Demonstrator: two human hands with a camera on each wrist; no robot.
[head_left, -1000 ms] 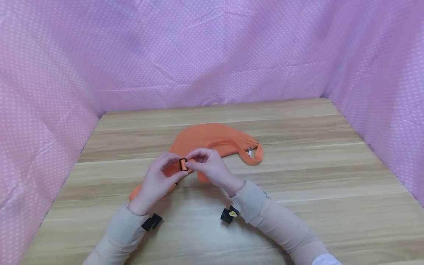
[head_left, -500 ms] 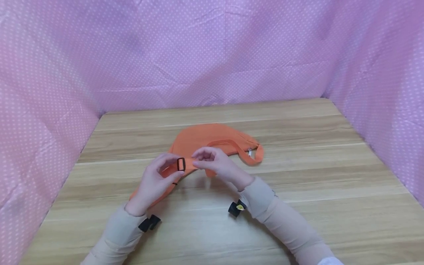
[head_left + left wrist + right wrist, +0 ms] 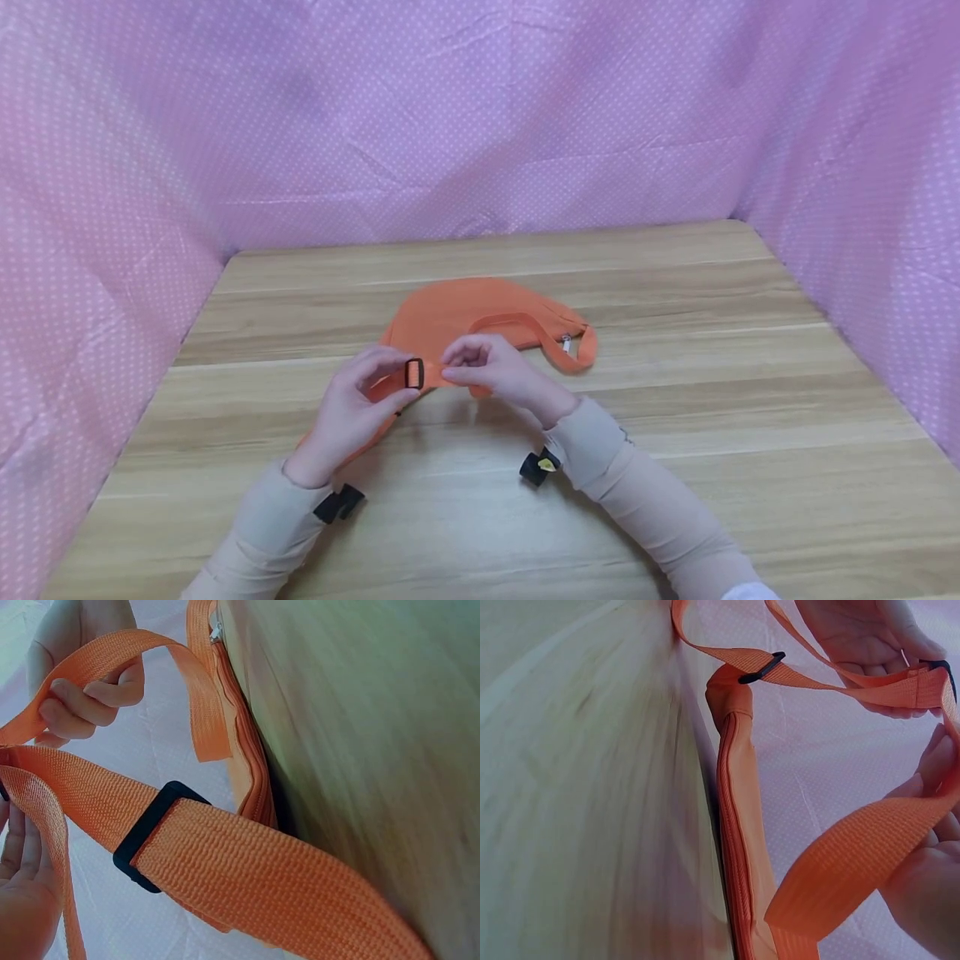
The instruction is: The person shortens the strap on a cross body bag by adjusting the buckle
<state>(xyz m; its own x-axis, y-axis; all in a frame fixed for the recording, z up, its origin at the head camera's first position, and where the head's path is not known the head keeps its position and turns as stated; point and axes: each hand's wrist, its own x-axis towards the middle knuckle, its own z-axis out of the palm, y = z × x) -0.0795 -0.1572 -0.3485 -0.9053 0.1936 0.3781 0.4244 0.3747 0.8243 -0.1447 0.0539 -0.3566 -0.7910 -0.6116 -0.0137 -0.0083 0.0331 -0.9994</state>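
An orange waist bag (image 3: 457,308) lies on the table, its webbing strap raised in front of it. My left hand (image 3: 348,417) pinches a black strap slider (image 3: 414,374) between thumb and fingers. Just right of it, my right hand (image 3: 501,375) pinches the orange strap (image 3: 870,840) where it comes out of the slider. The strap's free end (image 3: 210,739) hangs past the right hand in the left wrist view. A second black slider (image 3: 150,838) sits lower on the strap, towards the left end of the bag.
A silver zipper pull (image 3: 566,344) and a loop of strap (image 3: 585,354) lie at the bag's right end. The wooden table (image 3: 712,375) is enclosed by pink dotted cloth (image 3: 480,125) at the back and sides.
My right hand has moved right, away from the slider, with a longer stretch of strap showing between them. The left hand has stayed nearly in place; the bag has not moved.
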